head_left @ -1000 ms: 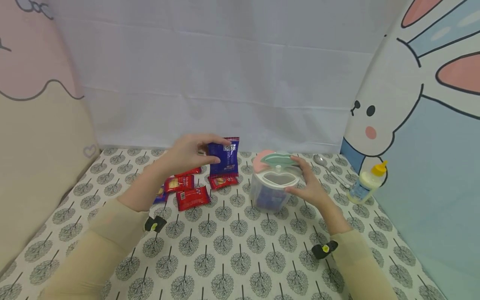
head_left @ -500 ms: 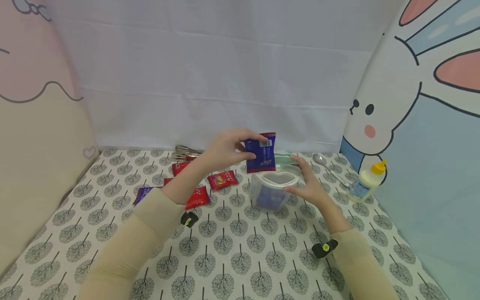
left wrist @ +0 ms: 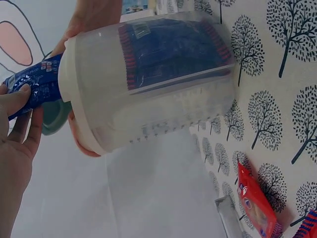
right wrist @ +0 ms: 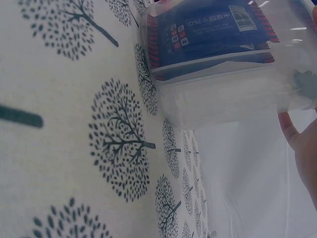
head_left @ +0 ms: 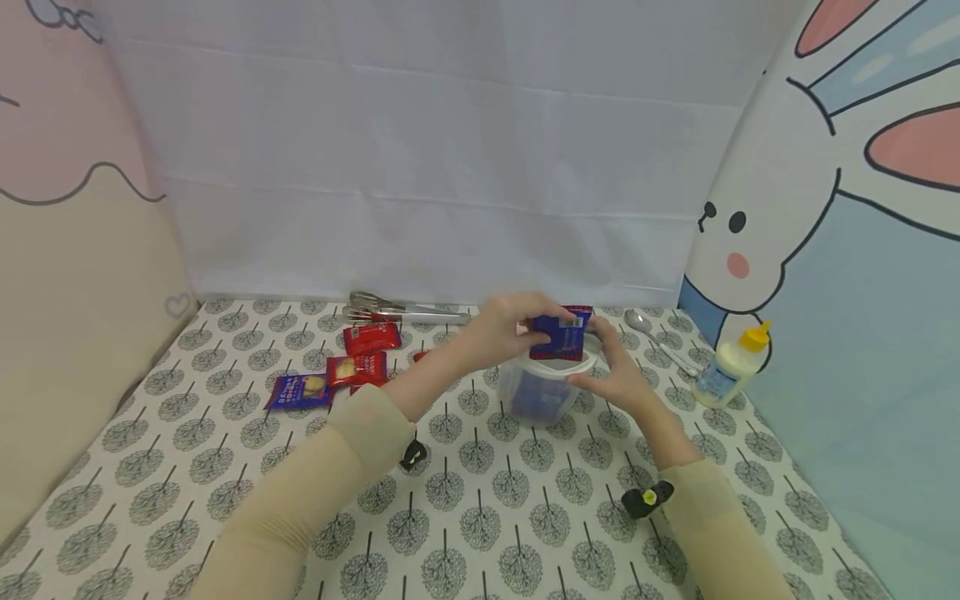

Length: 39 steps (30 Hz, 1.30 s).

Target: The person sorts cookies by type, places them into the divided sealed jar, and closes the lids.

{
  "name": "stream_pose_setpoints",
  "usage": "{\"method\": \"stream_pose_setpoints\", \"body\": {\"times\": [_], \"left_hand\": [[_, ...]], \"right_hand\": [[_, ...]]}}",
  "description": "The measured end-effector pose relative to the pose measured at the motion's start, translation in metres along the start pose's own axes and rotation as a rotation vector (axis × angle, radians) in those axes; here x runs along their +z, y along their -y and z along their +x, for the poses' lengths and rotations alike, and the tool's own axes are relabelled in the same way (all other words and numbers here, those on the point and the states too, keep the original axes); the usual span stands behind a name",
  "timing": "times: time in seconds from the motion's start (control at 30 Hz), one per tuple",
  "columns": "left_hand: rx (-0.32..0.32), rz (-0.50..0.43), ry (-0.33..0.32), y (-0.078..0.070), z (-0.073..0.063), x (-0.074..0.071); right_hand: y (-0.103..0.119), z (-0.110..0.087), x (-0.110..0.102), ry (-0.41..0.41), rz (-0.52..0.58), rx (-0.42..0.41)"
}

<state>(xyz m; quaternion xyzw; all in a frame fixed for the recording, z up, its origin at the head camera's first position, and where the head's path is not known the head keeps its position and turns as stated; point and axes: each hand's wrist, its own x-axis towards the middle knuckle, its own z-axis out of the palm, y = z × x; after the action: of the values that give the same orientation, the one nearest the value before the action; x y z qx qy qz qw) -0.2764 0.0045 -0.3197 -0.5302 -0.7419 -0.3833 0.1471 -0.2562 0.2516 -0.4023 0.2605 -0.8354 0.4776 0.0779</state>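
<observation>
My left hand (head_left: 504, 333) pinches a blue snack packet (head_left: 566, 337) right at the mouth of a clear plastic container (head_left: 536, 396). In the left wrist view the lower end of that packet (left wrist: 43, 82) dips into the white rim (left wrist: 74, 89). My right hand (head_left: 618, 377) grips the container near its top, thumb toward me and fingers on the far side. Another blue packet (left wrist: 173, 52) shows through the container wall. A green flap (left wrist: 54, 116) stands raised behind the opening; my left hand mostly hides it in the head view.
Red packets (head_left: 358, 369) and a blue packet (head_left: 300, 392) lie to the left. Metal utensils (head_left: 412, 314) lie behind them by the back cloth. On the right are a spoon (head_left: 660, 342) and a yellow-capped bottle (head_left: 729, 367).
My left hand has carried the blue packet rightward from above the red packets, then down to the container's mouth. The right hand has stayed on the container.
</observation>
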Motion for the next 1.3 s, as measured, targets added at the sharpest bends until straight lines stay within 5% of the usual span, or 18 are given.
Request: {"method": "stream_pose_setpoints", "body": {"times": [0.37,0.63,0.9,1.13,1.3], "left_hand": [[-0.118,-0.071,0.197,0.003,-0.018,0.010],[-0.013,0.197,0.279,0.007,-0.027,0.022],[-0.070,0.359,0.376,0.002,-0.031,0.025],[-0.043,0.263,0.339,-0.002,-0.035,0.019],[-0.122,0.151,0.323,-0.010,-0.044,-0.004]], "right_hand": [[0.022,-0.001,0.000,0.015,-0.038,-0.074],[0.037,-0.002,0.000,0.025,-0.020,-0.071],[0.034,-0.003,-0.001,0.021,-0.016,-0.054],[0.036,-0.003,-0.001,0.007,-0.016,-0.060],[0.037,-0.003,-0.001,0.012,-0.015,-0.068]]}}
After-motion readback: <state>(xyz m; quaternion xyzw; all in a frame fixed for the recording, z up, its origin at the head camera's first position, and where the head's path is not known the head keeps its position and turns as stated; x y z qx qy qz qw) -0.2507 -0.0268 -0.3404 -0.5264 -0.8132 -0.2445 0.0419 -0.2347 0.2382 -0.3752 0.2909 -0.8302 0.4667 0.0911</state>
